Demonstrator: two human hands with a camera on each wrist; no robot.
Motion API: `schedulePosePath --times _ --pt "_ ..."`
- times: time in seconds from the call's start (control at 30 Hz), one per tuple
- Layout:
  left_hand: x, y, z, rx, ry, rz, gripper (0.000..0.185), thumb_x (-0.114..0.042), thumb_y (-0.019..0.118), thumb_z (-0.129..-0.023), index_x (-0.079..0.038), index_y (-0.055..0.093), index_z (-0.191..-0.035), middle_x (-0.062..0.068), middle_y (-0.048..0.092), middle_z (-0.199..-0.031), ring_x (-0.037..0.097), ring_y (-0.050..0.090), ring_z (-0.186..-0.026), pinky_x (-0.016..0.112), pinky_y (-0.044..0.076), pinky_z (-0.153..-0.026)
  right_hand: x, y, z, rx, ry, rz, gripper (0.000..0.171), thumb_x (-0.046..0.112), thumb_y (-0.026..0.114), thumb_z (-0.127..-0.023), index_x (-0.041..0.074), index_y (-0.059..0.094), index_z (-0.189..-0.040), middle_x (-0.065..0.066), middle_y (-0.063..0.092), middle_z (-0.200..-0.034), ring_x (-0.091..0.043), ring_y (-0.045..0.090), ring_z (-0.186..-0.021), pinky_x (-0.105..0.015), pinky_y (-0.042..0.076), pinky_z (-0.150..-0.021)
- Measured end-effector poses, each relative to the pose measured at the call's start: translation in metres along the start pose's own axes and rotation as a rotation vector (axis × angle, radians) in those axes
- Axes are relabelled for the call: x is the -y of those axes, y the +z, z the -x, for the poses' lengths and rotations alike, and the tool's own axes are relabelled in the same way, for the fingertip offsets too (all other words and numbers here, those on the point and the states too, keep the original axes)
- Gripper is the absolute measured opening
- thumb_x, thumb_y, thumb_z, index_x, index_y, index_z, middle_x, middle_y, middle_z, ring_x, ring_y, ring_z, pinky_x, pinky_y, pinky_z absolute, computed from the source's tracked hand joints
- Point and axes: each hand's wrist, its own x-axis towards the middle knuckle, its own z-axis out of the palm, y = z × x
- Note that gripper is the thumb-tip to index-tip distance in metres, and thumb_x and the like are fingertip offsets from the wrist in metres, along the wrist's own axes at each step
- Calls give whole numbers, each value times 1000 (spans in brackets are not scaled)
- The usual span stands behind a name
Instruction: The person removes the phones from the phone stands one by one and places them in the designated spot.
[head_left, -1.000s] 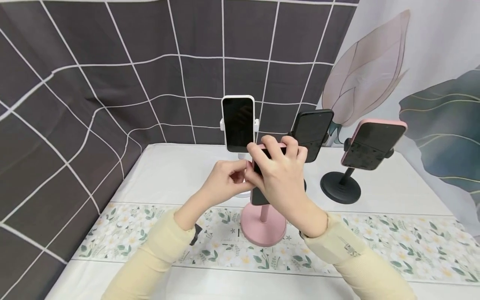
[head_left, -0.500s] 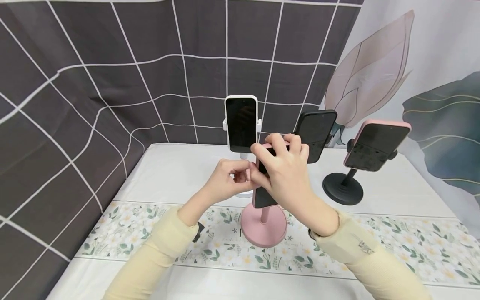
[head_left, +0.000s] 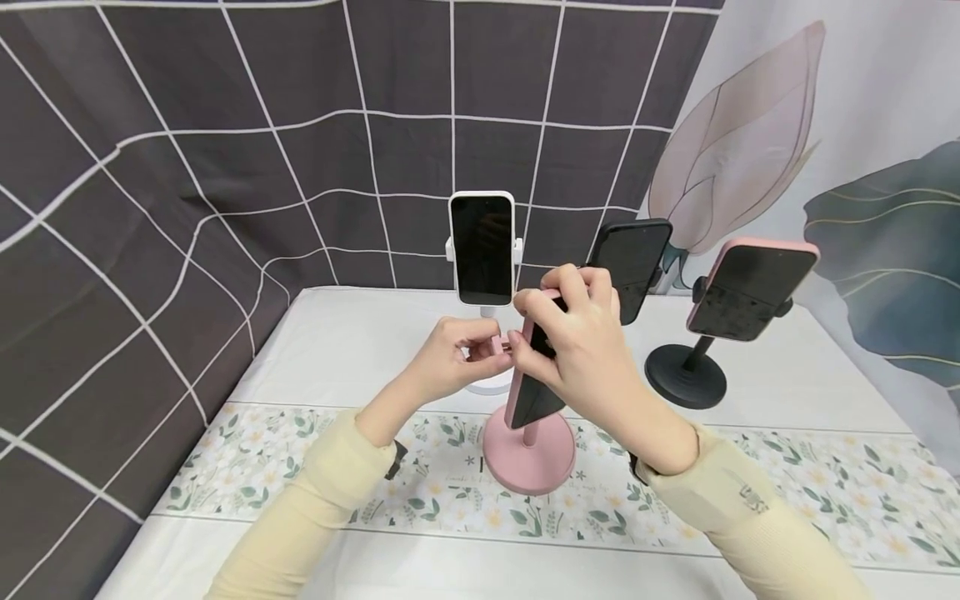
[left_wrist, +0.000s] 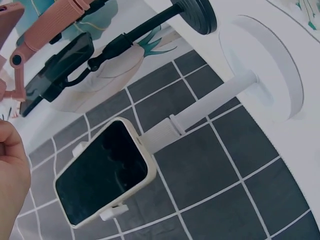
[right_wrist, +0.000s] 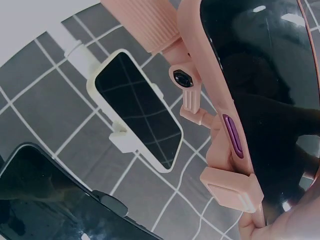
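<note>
Both forearms are covered by long, pale yellow sleeves, the left sleeve (head_left: 281, 542) and the right sleeve (head_left: 783, 542) being matched in colour, and each is ended at the wrist by a broad, puffy cuff of the same shade. The right cuff (head_left: 693, 479) is marked with a small grey print (head_left: 753, 498) – too small to be read – while the left cuff (head_left: 348, 458) is seen plain. At the left wrist an angular black piece (head_left: 397, 460) is shown jutting from the cuff's edge, and at the right a narrow black edge (head_left: 637, 468) is partly hidden by fabric.

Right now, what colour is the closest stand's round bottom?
The round base is pink, clearest in the head view.
</note>
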Motion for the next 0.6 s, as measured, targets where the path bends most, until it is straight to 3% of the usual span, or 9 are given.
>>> schedulePosePath --times 0.1,0.23,0.33,0.6 --pt "-4 1 -1 -9 54 -132 18 1 60 -79 -6 49 -68 2 45 -56 5 40 -51 19 34 -48 -1 -1 1 3 -14 -6 18 15 60 -80 10 58 -96 -17 50 -98 -39 38 -94 -59 35 -78" --pt "-12 1 -2 -55 229 -501 14 -5 59 -74 -9 47 -67 -1 47 -53 6 42 -47 18 34 -46 -1 -1 4 -7 -40 2 18 14 60 -77 10 59 -95 -16 50 -97 -40 39 -92 -59 35 -77" --pt "-16 0 -2 -104 334 -686 15 -10 61 -70 -10 47 -67 -4 50 -52 6 43 -44 18 35 -44 0 -1 5 -22 -59 8 19 11 60 -75 10 59 -94 -16 50 -96 -40 39 -91 -59 36 -75" --pt "-16 3 -3 -183 412 -815 18 -12 61 -69 -10 44 -65 -5 40 -47 6 31 -38 18 25 -38 -1 0 5 -50 -68 3 20 12 60 -75 9 59 -94 -16 51 -95 -40 40 -91 -58 36 -76"
